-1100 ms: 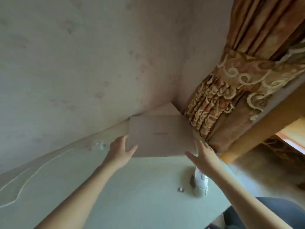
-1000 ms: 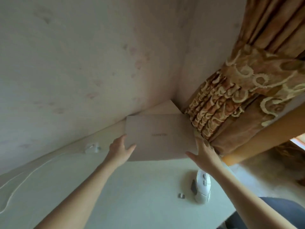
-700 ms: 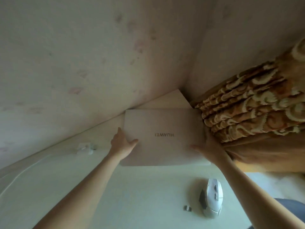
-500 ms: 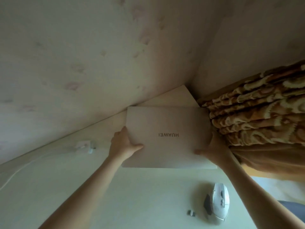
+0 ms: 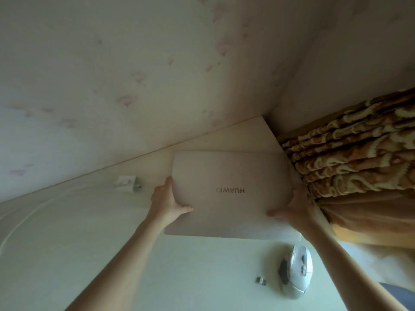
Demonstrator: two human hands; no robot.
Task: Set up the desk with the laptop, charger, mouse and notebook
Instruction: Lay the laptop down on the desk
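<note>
Pale worktop [image 5: 67, 254], smooth matte surface, runs into a room corner. Back wall [image 5: 134, 75] off-white with scattered faint pinkish blotches; side wall [image 5: 348, 63] plain, meets it at a vertical seam just beyond the worktop's far corner. Heavy curtain [image 5: 359, 158], brown-orange with cream scroll pattern, bunched in folds along the worktop's right edge. Below it a strip of light-coloured floor [image 5: 381, 259]. Lighting soft, diffuse, slightly dim.
</note>
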